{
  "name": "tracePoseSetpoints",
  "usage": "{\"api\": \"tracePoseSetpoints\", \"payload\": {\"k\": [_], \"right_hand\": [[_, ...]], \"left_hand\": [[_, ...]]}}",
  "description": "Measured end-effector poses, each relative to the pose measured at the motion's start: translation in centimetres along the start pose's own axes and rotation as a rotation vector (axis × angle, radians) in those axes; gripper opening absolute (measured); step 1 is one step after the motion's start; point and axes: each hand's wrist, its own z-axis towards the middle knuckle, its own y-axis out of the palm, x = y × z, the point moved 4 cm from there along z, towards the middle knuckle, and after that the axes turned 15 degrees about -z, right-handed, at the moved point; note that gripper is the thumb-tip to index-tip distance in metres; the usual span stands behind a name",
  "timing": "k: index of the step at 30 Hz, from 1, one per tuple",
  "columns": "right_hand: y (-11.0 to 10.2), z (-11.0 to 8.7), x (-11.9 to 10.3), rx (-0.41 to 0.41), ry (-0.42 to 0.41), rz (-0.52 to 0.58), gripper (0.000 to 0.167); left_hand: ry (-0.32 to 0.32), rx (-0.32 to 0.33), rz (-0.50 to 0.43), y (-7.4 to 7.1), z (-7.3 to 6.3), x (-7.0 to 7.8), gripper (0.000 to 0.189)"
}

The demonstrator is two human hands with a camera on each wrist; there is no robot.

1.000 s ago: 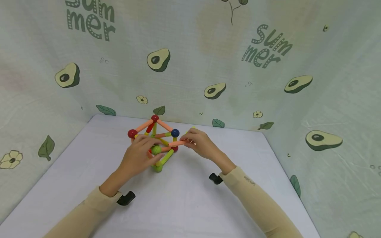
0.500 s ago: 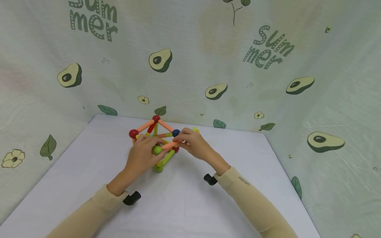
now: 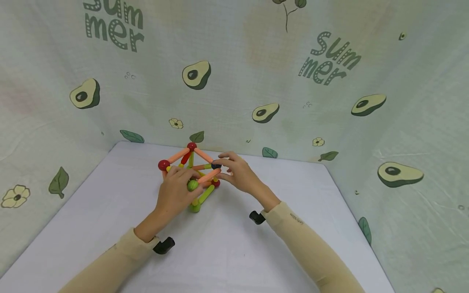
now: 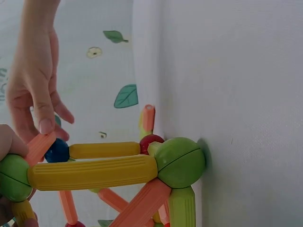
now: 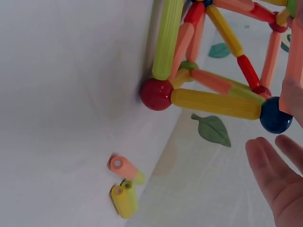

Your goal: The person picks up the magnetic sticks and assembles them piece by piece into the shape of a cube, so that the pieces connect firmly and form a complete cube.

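A frame of coloured rods and balls, magnetic building sticks by their look, stands on the table. My left hand point(image 3: 176, 191) holds the green ball point(image 3: 192, 185) at its near top corner. An orange rod point(image 3: 209, 176) runs from that ball to the blue ball point(image 4: 57, 150). My right hand point(image 3: 239, 173) is at the blue ball's end; its thumb touches the rod, and its fingers point(image 5: 267, 165) are extended and apart from the ball in the right wrist view. A yellow rod point(image 4: 94, 173) goes from the held green ball to a lower green ball point(image 4: 180, 162).
Several loose rods, one orange point(image 5: 122, 165) and one yellow point(image 5: 121, 201) among them, lie on the white table point(image 3: 278, 244) to the right of the frame. Red balls point(image 3: 163, 165) form other corners. A printed cloth point(image 3: 227, 61) hangs behind.
My right hand has moved left with the orange rod, whose end now meets the blue ball. Its fingers have since loosened and spread. My left hand has stayed at the green ball.
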Motion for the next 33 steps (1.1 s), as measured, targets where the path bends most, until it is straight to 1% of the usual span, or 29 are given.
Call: {"api": "tracePoseSetpoints", "payload": {"k": [3, 5, 8, 12, 15, 19, 22, 25, 28, 33], "right_hand": [[0.3, 0.3, 0.5, -0.070, -0.004, 0.042, 0.047], [0.6, 0.5, 0.6, -0.099, -0.023, 0.070, 0.048], [0.7, 0.7, 0.7, -0.125, -0.029, 0.089, 0.049], [0.6, 0.8, 0.6, -0.140, -0.018, 0.058, 0.049], [0.7, 0.7, 0.6, -0.133, -0.010, 0.037, 0.048], [0.8, 0.6, 0.6, -0.119, 0.004, 0.033, 0.048], [0.9, 0.5, 0.5, -0.109, 0.016, 0.023, 0.047], [1.1, 0.4, 0.5, -0.100, 0.034, -0.011, 0.045], [1.1, 0.3, 0.3, -0.088, 0.049, -0.038, 0.040], [1.0, 0.2, -0.2, -0.073, 0.063, -0.038, 0.036]], "left_hand": [[0.009, 0.003, -0.007, 0.0, 0.1, -0.1, 0.033], [0.008, 0.004, -0.009, -0.1, 0.0, -0.3, 0.032], [0.016, -0.001, -0.007, -0.3, 0.0, -0.6, 0.032], [0.046, -0.016, -0.020, -0.6, 0.1, -1.0, 0.026], [0.083, -0.029, -0.035, -1.0, 0.2, -1.3, 0.023], [0.142, -0.040, -0.051, -1.5, 0.2, -1.4, 0.024], [0.170, -0.047, -0.069, -1.8, 0.3, -1.5, 0.025], [0.174, -0.062, -0.088, -2.1, 0.3, -1.6, 0.028], [0.165, -0.076, -0.096, -2.3, 0.4, -1.9, 0.029], [0.156, -0.106, -0.113, -2.7, 0.8, -2.5, 0.024]]}}
